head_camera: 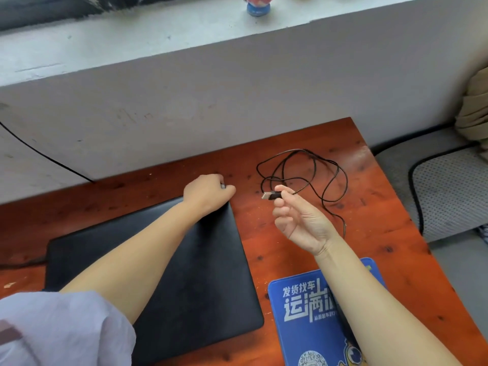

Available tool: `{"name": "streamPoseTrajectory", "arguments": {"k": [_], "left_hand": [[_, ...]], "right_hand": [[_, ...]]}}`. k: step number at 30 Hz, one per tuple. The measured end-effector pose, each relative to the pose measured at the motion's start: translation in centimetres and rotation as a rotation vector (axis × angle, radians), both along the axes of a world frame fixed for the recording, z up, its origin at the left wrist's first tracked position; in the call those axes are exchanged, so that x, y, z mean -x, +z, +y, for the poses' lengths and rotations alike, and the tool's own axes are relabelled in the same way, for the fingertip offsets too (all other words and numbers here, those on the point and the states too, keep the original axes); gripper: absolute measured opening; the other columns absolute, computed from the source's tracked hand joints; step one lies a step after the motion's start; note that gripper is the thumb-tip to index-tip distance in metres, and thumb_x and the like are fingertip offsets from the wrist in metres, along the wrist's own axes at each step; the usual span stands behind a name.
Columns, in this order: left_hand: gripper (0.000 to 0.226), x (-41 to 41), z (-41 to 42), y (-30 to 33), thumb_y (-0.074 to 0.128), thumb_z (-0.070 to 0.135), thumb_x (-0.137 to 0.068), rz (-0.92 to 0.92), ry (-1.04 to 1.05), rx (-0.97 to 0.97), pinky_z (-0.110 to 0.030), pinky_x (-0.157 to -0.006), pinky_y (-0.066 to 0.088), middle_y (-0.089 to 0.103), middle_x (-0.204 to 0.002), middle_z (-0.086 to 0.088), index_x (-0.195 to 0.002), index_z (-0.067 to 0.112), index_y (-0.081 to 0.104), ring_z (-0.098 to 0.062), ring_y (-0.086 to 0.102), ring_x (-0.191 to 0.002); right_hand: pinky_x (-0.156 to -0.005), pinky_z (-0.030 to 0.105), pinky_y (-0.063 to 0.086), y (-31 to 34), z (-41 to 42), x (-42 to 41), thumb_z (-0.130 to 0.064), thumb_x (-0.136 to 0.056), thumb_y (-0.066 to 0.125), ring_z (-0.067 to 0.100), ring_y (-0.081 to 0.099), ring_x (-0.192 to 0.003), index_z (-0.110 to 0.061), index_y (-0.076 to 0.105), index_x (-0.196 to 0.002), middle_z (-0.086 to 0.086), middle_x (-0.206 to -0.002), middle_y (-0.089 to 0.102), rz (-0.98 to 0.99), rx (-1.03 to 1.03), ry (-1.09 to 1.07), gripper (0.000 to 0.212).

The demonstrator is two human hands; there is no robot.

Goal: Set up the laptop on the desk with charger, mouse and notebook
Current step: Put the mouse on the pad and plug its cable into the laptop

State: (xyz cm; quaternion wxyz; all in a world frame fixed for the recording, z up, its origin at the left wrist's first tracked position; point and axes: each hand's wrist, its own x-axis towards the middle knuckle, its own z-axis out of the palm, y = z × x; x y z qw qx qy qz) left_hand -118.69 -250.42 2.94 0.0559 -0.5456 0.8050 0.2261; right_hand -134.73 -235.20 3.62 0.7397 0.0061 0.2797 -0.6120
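A closed black laptop point(190, 265) lies flat on the red-brown wooden desk point(369, 233). My left hand point(208, 192) grips its far right corner, fingers curled over the edge. My right hand point(295, 215) hovers to the right of the laptop, palm up, pinching a USB plug point(270, 195) between thumb and fingers. The plug's thin black cable point(317, 175) lies in loose loops on the desk behind the hand. A blue mouse pad point(311, 313) with white print sits at the front right, partly under my right forearm. A dark object under that forearm is mostly hidden.
A white wall and windowsill point(158, 48) run along the desk's far side, with a small figurine point(257, 6) on the sill. A black cord point(47, 157) hangs down the wall at left. A grey cushioned seat point(449, 191) stands right of the desk.
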Motion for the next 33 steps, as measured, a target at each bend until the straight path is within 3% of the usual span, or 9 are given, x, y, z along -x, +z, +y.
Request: {"name": "streamPoseTrajectory", "arguments": {"k": [5,9,12,17,21,29,31,33], "left_hand": [[0.022,-1.1,0.4,2.4,0.048,0.039,-0.073,0.114,0.033,0.069,-0.023,-0.050,0.028,0.053,-0.056,0.006,-0.063,0.020,0.051,-0.015,0.050,-0.059],[0.023,-1.6,0.6,3.9,0.049,0.038,-0.074,0.156,0.029,0.109,-0.023,-0.051,0.029,0.051,-0.054,0.006,-0.059,0.021,0.049,-0.014,0.048,-0.059],[0.023,-1.7,0.9,4.4,0.049,0.038,-0.075,0.175,0.032,0.117,-0.023,-0.052,0.031,0.052,-0.055,0.006,-0.063,0.019,0.054,-0.013,0.050,-0.060],[0.022,-1.8,1.5,4.7,0.049,0.037,-0.074,0.208,0.021,0.130,-0.022,-0.051,0.033,0.049,-0.051,0.006,-0.060,0.021,0.052,-0.006,0.047,-0.054],[0.024,-1.8,1.7,4.8,0.047,0.039,-0.072,0.219,0.030,0.145,-0.021,-0.055,0.034,0.048,-0.050,0.004,-0.060,0.018,0.051,-0.007,0.047,-0.054],[0.023,-1.8,1.7,4.8,0.048,0.037,-0.074,0.227,0.023,0.134,-0.022,-0.054,0.035,0.047,-0.049,0.005,-0.058,0.020,0.049,-0.008,0.047,-0.054],[0.023,-1.8,1.7,4.8,0.048,0.037,-0.073,0.227,0.030,0.121,-0.022,-0.053,0.034,0.046,-0.048,0.006,-0.056,0.021,0.048,-0.008,0.046,-0.052],[0.022,-1.7,1.7,4.7,0.049,0.037,-0.073,0.218,0.036,0.116,-0.023,-0.053,0.034,0.046,-0.048,0.005,-0.057,0.021,0.049,-0.007,0.046,-0.052]], "right_hand": [[-0.047,0.017,0.048,0.9,-0.7,-1.0,-0.013,-0.079,0.062,0.008,0.061,-0.057,-0.013,0.064,-0.096,0.002,-0.073,0.070,0.258,0.042,0.036,0.017],[-0.043,0.017,0.036,1.8,-1.4,-2.0,-0.025,-0.082,0.062,0.006,0.040,-0.044,-0.014,0.057,-0.082,-0.006,-0.051,0.050,0.457,0.101,0.075,0.012],[-0.042,0.015,0.031,1.9,-1.6,-3.1,-0.019,-0.094,0.050,0.004,0.033,-0.042,-0.013,0.057,-0.080,-0.008,-0.047,0.043,0.609,0.115,0.093,0.017],[-0.050,0.016,0.042,1.9,-1.6,-3.8,-0.011,-0.097,0.043,0.007,0.053,-0.053,-0.010,0.059,-0.098,-0.004,-0.058,0.063,0.871,0.213,0.152,0.016],[-0.052,0.018,0.045,1.6,-1.4,-3.8,-0.010,-0.095,0.048,0.009,0.058,-0.059,-0.005,0.061,-0.101,-0.001,-0.068,0.067,0.889,0.289,0.196,0.014],[-0.050,0.018,0.043,0.8,-1.3,-3.4,-0.013,-0.095,0.050,0.008,0.056,-0.055,-0.007,0.062,-0.097,-0.002,-0.063,0.067,0.990,0.260,0.160,0.014],[-0.049,0.018,0.040,1.0,-1.4,-2.2,-0.015,-0.091,0.049,0.009,0.054,-0.051,-0.016,0.064,-0.084,-0.007,-0.055,0.064,1.277,0.093,0.083,0.016],[-0.047,0.021,0.041,1.4,-1.2,0.3,-0.016,-0.086,0.047,0.015,0.056,-0.050,-0.017,0.065,-0.067,-0.008,-0.050,0.064,1.684,-0.153,0.235,0.026]]}}
